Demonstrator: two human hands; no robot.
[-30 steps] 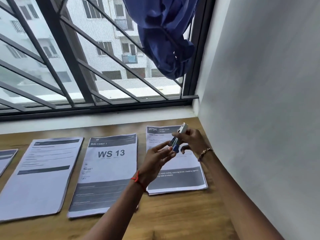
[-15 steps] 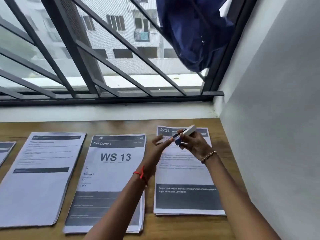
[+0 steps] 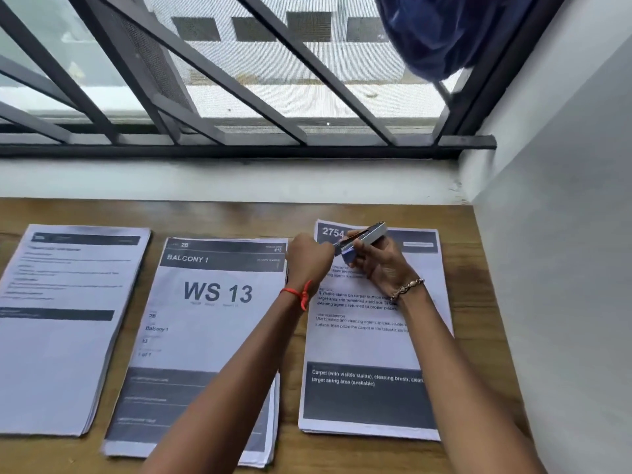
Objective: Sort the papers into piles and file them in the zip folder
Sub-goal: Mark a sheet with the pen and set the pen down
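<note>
Now: three paper piles in a row on the wooden table (image 3: 480,302), under the barred window (image 3: 239,80). Left pile (image 3: 65,336), middle pile (image 3: 212,323) headed "WS 13", right pile (image 3: 369,350) headed "2754". All lie flat and apart, with wood showing between them. No zip folder in view.

- Right hand (image 3: 383,265): fingers wrapped round a small silver-and-blue stapler (image 3: 364,238), held over the top left corner of the right pile.
- Left hand (image 3: 309,256): fingers curled in, tips at the stapler's near end and seemingly pinching there (knuckles hide the contact itself).
- Stapler looks held clear of the sheets, not yet on them.

Handling, as judged: each pile is several thin sheets, light and floppy, and the top sheets are apt to slide or fan if lifted by one corner. Better to square a pile against the table and take it by a long edge, thumb on top and fingers beneath. If stapling, hold the corner flat first

Blue cloth (image 3: 444,32) hangs at the window's upper right
</note>
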